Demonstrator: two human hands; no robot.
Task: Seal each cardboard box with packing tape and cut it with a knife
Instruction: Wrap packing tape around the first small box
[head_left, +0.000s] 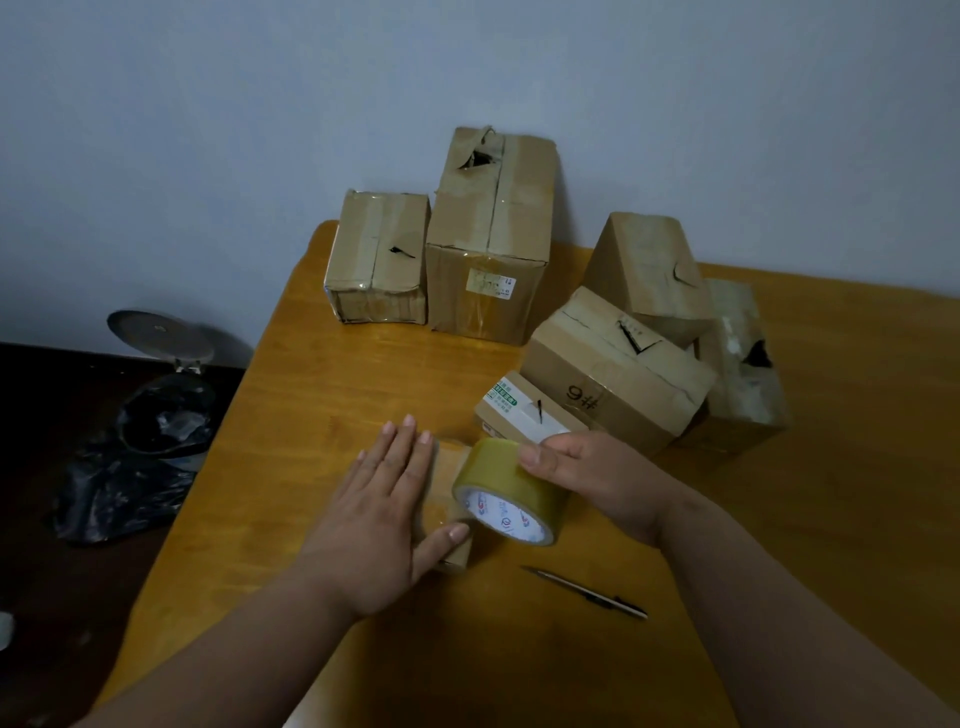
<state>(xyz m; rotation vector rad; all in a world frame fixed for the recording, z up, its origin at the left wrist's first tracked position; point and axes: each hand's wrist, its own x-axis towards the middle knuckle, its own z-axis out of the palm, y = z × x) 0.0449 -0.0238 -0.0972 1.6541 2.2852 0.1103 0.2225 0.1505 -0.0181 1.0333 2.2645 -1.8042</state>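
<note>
A small flat cardboard box (451, 491) lies on the wooden table (831, 493) in front of me, mostly hidden. My left hand (387, 512) presses flat on its top, fingers spread. My right hand (587, 475) grips a roll of yellowish packing tape (511, 491) standing on edge against the box's right side. A strip of tape runs from the roll under my left hand. A thin knife (587, 592) lies on the table to the right of the box, near my right forearm.
Several cardboard boxes stand farther back: a small labelled one (524, 410), one marked 9# (613, 374), a tilted one (652, 275), a torn one (743, 374), a tall one (491, 234) and a short one (376, 257). A bin with a black bag (156, 415) sits on the floor, left.
</note>
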